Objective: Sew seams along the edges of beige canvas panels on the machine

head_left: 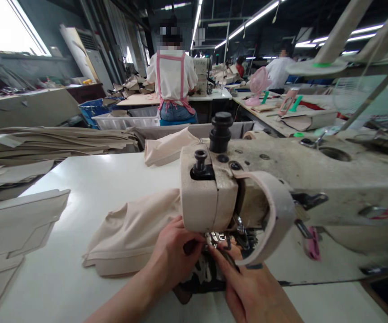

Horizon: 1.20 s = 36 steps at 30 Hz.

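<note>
A cream sewing machine (199, 197) fills the middle of the head view. My left hand (174, 249) is below its head, with thumb and fingers pinched close to the presser foot (214, 237); whatever they hold is too small to make out. From the other side my right hand (248, 287) reaches under, its index finger stretched toward the same spot. Its other fingers are partly hidden. Beside my left hand lies a sewn beige fabric piece (130, 233) on the white table (62, 287).
Flat beige panels (22, 220) lie on the left, with stacked fabric (55, 146) behind. Another beige piece (167, 146) rests behind the machine head. A pink clip (313, 244) is on the machine bed. A person in an apron (172, 80) sits ahead.
</note>
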{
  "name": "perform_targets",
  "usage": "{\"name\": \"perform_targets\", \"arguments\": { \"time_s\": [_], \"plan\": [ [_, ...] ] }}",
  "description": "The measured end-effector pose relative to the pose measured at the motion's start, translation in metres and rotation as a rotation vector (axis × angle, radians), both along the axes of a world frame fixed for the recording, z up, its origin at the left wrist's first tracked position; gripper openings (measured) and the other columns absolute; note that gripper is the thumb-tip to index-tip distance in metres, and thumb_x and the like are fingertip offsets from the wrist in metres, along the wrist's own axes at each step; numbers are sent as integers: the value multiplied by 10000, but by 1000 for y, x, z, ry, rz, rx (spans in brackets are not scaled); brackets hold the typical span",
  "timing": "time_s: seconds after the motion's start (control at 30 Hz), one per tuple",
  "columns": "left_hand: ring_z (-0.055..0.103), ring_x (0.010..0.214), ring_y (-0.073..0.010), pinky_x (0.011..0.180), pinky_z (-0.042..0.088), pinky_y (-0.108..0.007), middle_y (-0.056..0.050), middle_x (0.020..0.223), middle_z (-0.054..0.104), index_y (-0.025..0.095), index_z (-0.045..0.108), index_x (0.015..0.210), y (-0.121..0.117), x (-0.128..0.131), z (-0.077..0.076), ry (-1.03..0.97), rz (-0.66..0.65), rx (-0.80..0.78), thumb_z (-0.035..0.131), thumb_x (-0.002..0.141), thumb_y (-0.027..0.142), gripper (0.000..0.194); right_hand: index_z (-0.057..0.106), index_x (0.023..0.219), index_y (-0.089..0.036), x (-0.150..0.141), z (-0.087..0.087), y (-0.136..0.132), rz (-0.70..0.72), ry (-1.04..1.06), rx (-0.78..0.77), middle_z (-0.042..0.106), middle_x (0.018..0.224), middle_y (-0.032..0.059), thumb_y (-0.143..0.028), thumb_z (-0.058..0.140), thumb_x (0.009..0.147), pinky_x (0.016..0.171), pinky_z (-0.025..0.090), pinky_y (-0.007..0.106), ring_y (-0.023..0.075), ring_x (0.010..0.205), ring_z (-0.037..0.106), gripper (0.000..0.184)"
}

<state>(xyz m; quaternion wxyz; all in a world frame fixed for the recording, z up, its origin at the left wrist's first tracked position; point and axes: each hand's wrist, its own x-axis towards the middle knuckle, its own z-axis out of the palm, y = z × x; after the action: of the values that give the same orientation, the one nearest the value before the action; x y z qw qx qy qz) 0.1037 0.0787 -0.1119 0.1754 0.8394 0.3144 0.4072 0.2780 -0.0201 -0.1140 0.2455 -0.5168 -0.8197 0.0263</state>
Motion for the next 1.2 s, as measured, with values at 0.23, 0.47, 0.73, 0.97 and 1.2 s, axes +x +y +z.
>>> {"name": "perform_targets", "arguments": {
  "time_s": [0.23,0.47,0.73,0.97,1.2],
  "plan": [
    [644,596,-155,535,490,-223,-17,666,705,172,714,656,-3,-1,6,18,22,-118,624,678,18,180,504,1358,-111,-1,0,-2,-32,-28,-15,587,1229,148,-3,414,746,1018,467,522,327,1162,504,628],
    [634,609,-158,539,499,-229,-31,691,707,166,699,664,-4,1,6,-8,30,-178,602,709,64,147,494,1363,-104,7,-4,0,1,-108,39,638,1097,154,4,429,717,915,552,458,318,1078,590,658],
    [603,560,-138,520,474,-216,-21,652,677,159,669,671,-5,1,5,-29,8,-198,580,727,74,135,489,1355,-85,4,-4,-1,26,-110,24,635,1127,152,1,432,704,921,544,487,324,1048,576,660],
    [569,508,-128,483,445,-209,-5,588,645,162,660,644,-4,2,3,-18,-1,-197,590,703,55,140,533,1308,-112,-3,4,0,-66,-113,26,636,1171,150,20,407,714,919,544,468,306,1048,585,622],
    [613,599,-158,499,475,-216,-36,674,687,176,630,593,-11,5,6,-4,37,-174,554,706,46,188,554,1269,-126,-9,12,2,-110,-49,-11,657,1096,151,24,418,674,852,581,455,307,1008,616,628]
  ]
}}
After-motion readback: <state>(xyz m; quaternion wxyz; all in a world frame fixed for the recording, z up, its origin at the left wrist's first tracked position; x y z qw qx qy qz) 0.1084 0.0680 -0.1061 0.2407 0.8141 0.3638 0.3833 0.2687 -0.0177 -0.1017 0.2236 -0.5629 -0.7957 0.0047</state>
